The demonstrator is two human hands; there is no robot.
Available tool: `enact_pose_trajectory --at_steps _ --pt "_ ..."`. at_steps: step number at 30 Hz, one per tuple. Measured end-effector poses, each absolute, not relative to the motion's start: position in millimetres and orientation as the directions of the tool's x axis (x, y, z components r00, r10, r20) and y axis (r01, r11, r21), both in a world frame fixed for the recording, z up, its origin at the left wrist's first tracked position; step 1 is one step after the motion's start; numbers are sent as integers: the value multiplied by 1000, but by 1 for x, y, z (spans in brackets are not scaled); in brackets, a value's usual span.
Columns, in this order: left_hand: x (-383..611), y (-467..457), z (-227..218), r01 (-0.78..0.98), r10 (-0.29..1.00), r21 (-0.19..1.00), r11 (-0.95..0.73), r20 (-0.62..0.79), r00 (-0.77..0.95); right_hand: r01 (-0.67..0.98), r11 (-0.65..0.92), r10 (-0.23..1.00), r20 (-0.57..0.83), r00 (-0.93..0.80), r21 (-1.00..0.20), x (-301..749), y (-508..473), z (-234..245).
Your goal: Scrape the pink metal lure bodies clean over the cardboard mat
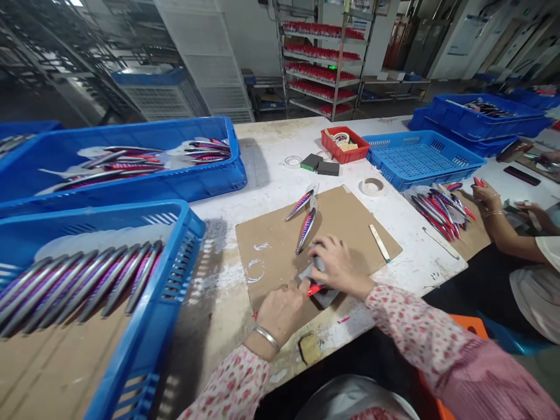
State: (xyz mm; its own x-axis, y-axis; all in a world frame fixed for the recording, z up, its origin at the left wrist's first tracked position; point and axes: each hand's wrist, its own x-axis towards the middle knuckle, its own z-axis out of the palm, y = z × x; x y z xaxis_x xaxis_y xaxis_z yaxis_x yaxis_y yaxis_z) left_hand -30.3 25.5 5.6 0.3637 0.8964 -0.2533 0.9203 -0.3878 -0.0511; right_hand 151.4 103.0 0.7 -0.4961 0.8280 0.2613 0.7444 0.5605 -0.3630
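Note:
My left hand (280,312) is closed on a small red piece (314,289), whose far end shows beyond the fingertips; its exact kind is unclear. Curled over a grey block (318,265) is my right hand (339,268), close to the left fingertips. Under both hands lies another grey flat thing (326,298), partly covered. On the brown cardboard sheet (271,251) just beyond rest two fishing lures, one purple and red (300,204) and one nearer my right hand (306,231). A white-handled tool (379,243) lies at the sheet's right.
Blue baskets (181,256) with rows of lures stand at left. Toward the back are dark sanding blocks (328,168), a tape roll (373,186), a red tray (350,153) and a light-blue basket (429,160). At right, a co-worker's hands (487,198) work beside piled lures (441,213).

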Motion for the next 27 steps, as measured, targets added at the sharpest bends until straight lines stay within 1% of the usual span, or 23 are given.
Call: enact_pose_trajectory --at_steps 2,4,7,10,13,16,18,20,23,25,27 --pt "-30 25 5 921 899 -61 -386 -247 360 722 574 819 268 -507 -387 149 102 2" --pt "-30 25 5 916 899 -61 -396 -231 373 700 593 804 235 -547 -398 155 103 3" --pt "-29 26 7 908 887 -57 -415 -248 389 725 581 812 194 -551 -370 164 105 4" --pt "-28 27 10 908 886 -73 -413 -264 381 751 552 834 251 -492 -362 157 104 0" --pt "-29 28 13 907 879 -90 -412 -302 369 697 585 811 304 -500 -414 156 104 -5" --pt "-29 28 14 900 874 -100 -424 -304 378 674 608 792 273 -545 -420 171 104 -5" --pt "-28 28 14 901 880 -103 -421 -288 378 702 591 806 250 -537 -398 173 103 -3" --pt "-28 28 13 904 881 -98 -417 -289 375 714 583 813 260 -522 -388 166 101 -3" --pt "-29 29 13 905 879 -98 -414 -301 370 672 608 793 283 -540 -423 161 100 -3" --pt "-29 30 12 904 875 -89 -419 -306 375 639 632 770 262 -582 -439 170 101 -4" --pt "-30 30 11 901 868 -75 -427 -311 386 644 632 768 237 -595 -431 179 102 -3"
